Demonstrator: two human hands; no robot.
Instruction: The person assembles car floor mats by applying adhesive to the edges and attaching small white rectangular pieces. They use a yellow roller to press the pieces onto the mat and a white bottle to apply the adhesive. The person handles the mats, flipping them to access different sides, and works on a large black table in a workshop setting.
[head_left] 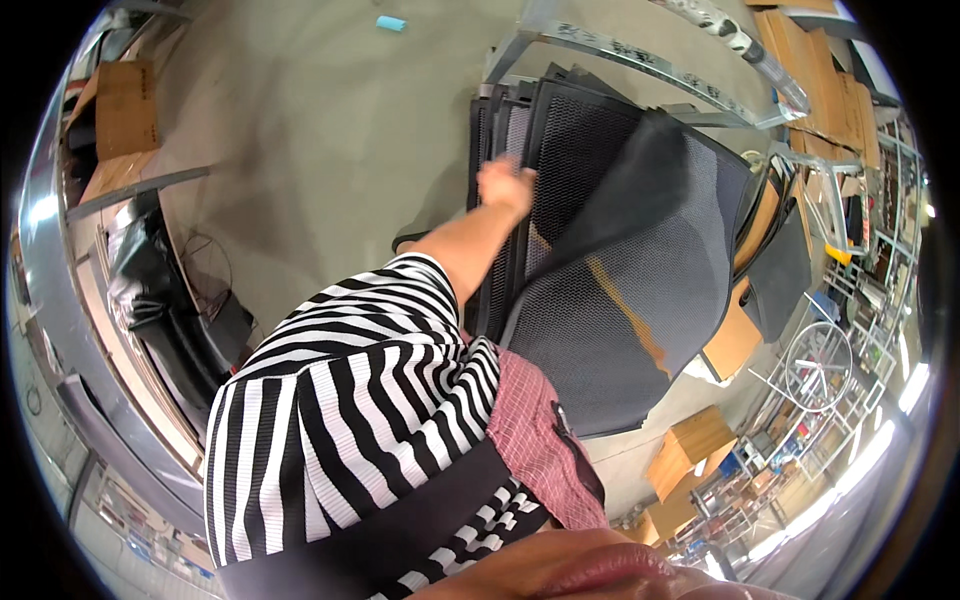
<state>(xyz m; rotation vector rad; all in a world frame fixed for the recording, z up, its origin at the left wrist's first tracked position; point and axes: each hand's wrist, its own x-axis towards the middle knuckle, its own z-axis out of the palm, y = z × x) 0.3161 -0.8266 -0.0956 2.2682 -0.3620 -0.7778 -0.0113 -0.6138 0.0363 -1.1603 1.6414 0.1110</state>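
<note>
My left hand (505,187) reaches forward from a black-and-white striped sleeve to the left side of a stack of dark mesh-textured sheets (585,125). It is over or against their edges, and its fingers are smeared by motion. The sheets stand close together, with their edges toward my arm. On the near right, a large grey-black sheet (620,310) bulges outward, its top folded over and a yellow-brown streak running down it. My right hand does not show.
A metal frame (640,62) stands behind the sheets. Cardboard boxes (127,108) and a bench edge line the left, near a shiny black bundle (150,270). A light-blue piece (391,23) lies on the floor. At right are a cardboard carton (690,450) and a wheel-like ring (818,366).
</note>
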